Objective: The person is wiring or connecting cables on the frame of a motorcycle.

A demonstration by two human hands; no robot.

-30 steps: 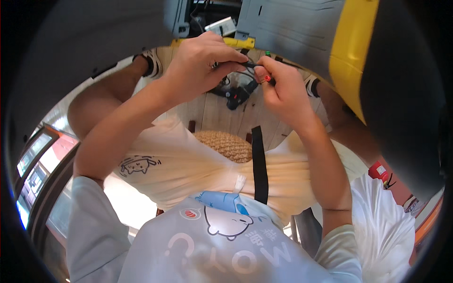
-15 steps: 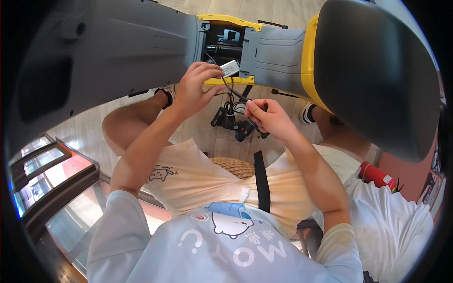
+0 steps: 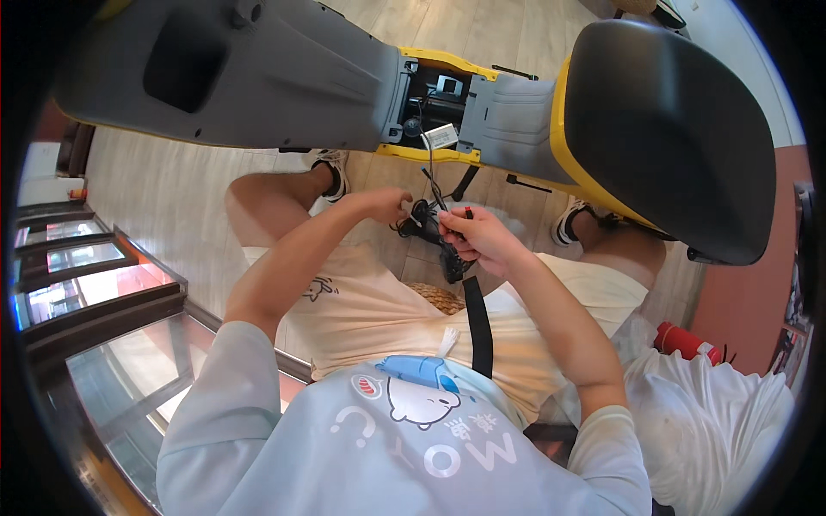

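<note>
Got a black cable (image 3: 436, 190) pinched in my right hand (image 3: 482, 239), on the near side of the grey-and-yellow scooter (image 3: 335, 82). My left hand (image 3: 387, 205) is curled by some looped cables (image 3: 419, 211), can't tell if it's gripping any.

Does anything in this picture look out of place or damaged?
The silver box lies askew at the edge of the open compartment in the scooter, not squarely inside, which looks odd. A cable hangs over the yellow rim to the right hand. No spill or damage shows.
</note>
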